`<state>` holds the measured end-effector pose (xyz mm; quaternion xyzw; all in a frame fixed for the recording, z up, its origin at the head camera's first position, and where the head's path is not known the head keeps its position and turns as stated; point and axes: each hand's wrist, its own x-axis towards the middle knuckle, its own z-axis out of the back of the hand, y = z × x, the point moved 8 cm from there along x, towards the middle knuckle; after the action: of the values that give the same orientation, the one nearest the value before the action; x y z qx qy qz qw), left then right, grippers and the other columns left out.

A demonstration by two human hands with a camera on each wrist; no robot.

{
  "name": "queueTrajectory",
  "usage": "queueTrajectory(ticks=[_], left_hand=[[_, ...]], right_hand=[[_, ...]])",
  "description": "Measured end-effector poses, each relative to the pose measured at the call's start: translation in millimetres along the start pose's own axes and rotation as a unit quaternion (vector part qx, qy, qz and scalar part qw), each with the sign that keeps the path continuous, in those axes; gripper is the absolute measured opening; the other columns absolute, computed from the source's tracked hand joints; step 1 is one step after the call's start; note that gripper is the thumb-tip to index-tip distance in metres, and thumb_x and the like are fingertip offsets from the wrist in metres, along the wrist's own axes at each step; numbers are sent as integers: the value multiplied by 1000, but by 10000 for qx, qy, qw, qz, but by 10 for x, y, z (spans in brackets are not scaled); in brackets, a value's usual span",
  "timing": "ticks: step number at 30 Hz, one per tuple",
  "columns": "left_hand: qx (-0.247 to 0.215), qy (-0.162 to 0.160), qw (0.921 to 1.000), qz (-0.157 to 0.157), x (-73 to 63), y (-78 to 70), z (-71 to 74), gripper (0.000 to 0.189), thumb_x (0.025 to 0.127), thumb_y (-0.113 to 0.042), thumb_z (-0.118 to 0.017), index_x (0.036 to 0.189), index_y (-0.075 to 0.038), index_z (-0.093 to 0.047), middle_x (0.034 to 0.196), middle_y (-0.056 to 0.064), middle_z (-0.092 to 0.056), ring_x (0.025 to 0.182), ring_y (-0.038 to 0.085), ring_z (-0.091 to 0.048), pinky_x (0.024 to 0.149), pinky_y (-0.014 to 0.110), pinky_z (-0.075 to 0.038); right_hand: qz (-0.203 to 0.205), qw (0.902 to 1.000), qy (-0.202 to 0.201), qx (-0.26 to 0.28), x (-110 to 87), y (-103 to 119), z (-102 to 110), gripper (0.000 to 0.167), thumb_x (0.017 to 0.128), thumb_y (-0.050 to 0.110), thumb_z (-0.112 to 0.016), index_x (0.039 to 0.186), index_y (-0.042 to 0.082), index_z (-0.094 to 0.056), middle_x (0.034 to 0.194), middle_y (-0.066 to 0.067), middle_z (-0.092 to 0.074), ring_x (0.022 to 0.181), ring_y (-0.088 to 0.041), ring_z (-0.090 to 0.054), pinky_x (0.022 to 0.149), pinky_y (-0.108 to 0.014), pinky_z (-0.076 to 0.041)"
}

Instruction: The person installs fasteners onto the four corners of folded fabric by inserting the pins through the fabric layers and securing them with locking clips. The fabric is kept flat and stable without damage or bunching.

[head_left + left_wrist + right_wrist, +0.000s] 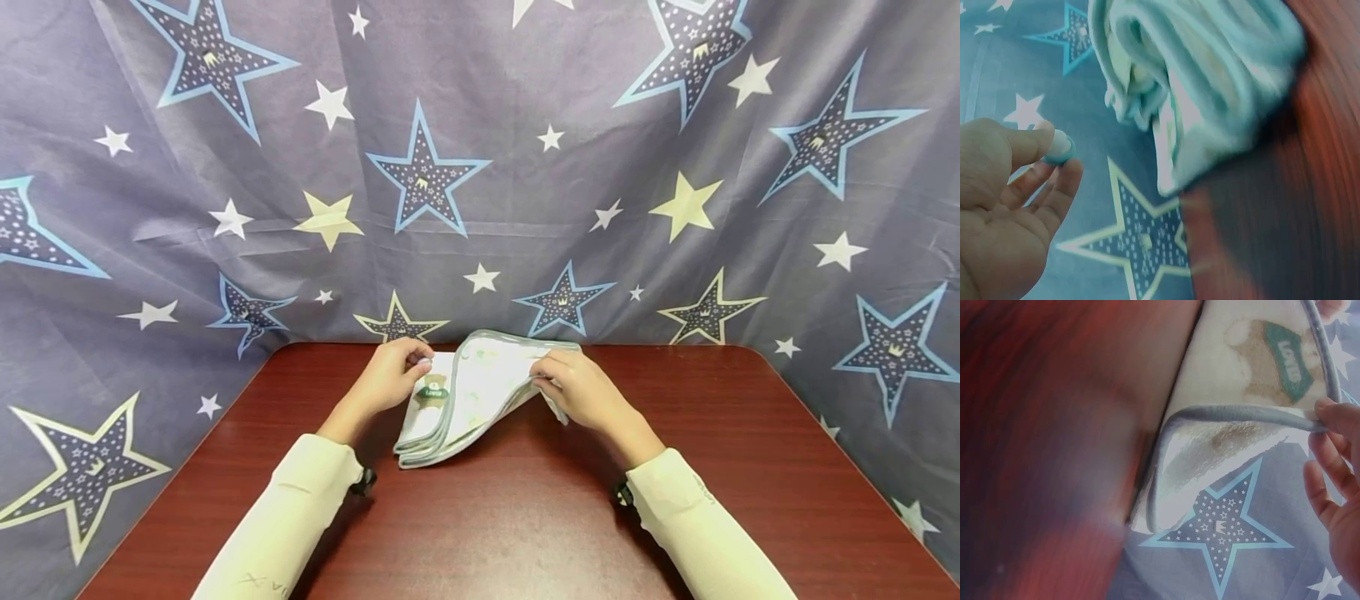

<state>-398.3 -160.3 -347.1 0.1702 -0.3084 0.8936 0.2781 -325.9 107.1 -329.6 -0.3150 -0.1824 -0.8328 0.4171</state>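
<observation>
A white cloth with grey-blue bound edges lies folded in layers at the table's back, one layer curling over another. A brown bear with a green lettered sign is printed on it. My left hand is at the cloth's far left corner; its thumb and fingers pinch a small white, teal-edged bit in the cloth's colours. My right hand pinches the bound edge on the right between thumb and fingers, lifting that side. Below the pinch, a textured underside shows.
The dark red wooden table has its back edge against a grey-blue curtain printed with stars. Cream sleeves cover my forearms, and a black strap shows at the left wrist.
</observation>
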Motion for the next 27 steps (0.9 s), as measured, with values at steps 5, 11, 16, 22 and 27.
queueTrajectory(ticks=[5,11,16,22,27], left_hand=[[-335,-36,9994,-38,128,-181,-165,12,92,-2,-73,104,-1,-72,100,12,-71,90,25,-68,82,41,-57],[-621,-30,9980,-111,255,-377,-357,15,94,-3,-71,108,2,-71,104,15,-71,94,28,-68,85,40,-58],[-900,-29,9959,97,319,-518,-503,15,94,-7,-73,109,-3,-72,107,12,-70,97,26,-70,86,36,-58],[-1367,-47,9902,277,399,-660,-672,17,94,-6,-74,110,-3,-73,105,11,-73,99,25,-71,85,31,-58],[-1718,-93,9843,395,443,-756,-764,18,92,-8,-76,110,-3,-74,105,10,-74,98,25,-71,85,31,-58]], right_hand=[[3,10000,-2,-52,-8,5,4,11,89,7,-78,97,9,-71,90,-1,-67,82,-18,-64,75,-37,-52],[24,9999,8,-105,-17,-2,-3,11,89,8,-78,97,10,-71,90,0,-67,82,-18,-64,76,-37,-52],[22,9999,23,-150,-14,3,-1,12,88,8,-79,97,10,-71,89,0,-67,81,-18,-63,75,-37,-52],[46,9998,24,-206,-1,25,10,13,87,7,-80,96,10,-71,89,0,-68,81,-19,-64,76,-38,-52],[136,9996,-36,-255,0,40,14,15,86,6,-80,96,10,-71,90,0,-67,82,-19,-64,76,-38,-52]])
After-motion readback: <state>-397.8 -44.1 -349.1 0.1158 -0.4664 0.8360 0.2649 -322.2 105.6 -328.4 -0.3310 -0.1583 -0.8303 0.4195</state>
